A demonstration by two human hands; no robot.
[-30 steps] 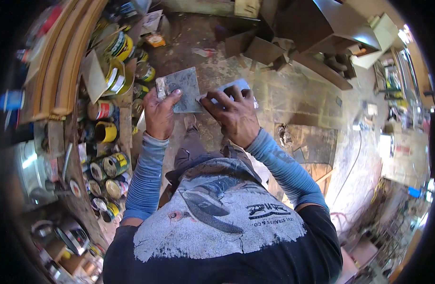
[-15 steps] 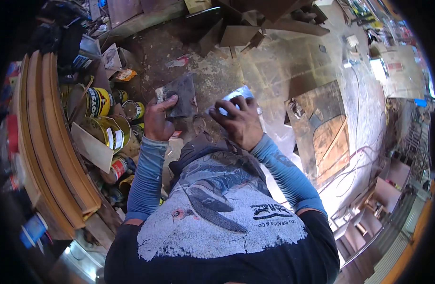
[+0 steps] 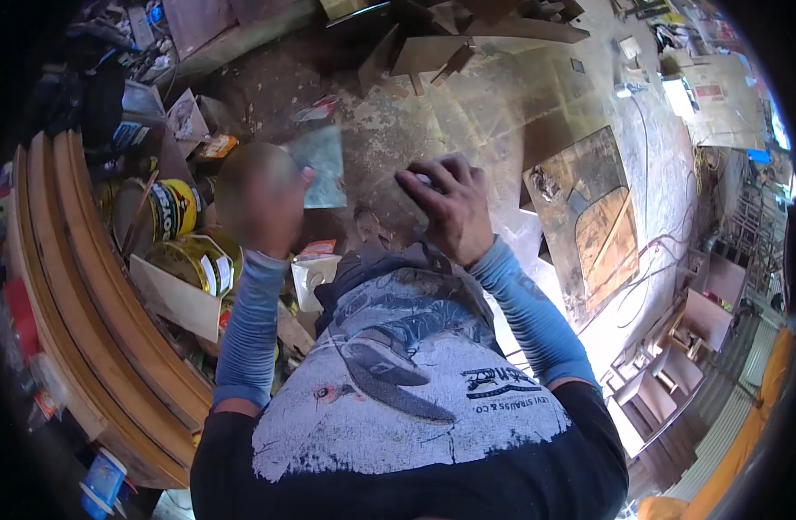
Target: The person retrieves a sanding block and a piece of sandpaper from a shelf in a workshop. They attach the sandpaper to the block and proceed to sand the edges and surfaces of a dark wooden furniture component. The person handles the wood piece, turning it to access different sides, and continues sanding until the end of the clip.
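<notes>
Left hand (image 3: 272, 204) motion-blurred; fingers appear bent round the near edge of a thin, flat, square-cornered plate (image 3: 325, 169), grey-green and smooth-faced, jutting toward the right hand (image 3: 454, 208) above stained, mottled concrete floor (image 3: 376, 143). Right hand well apart from the plate, fingers curled nearly closed on a pale piece (image 3: 425, 179); only a sliver shows, kind can't be told. At left, long smooth brown wooden mouldings (image 3: 99, 286) beside round yellow cans (image 3: 174, 211). At right, flat dark-stained board (image 3: 602, 247), bare wood patch.

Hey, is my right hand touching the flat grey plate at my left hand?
Apart. The head view shows a strip of floor between the right hand and the grey plate.
</notes>
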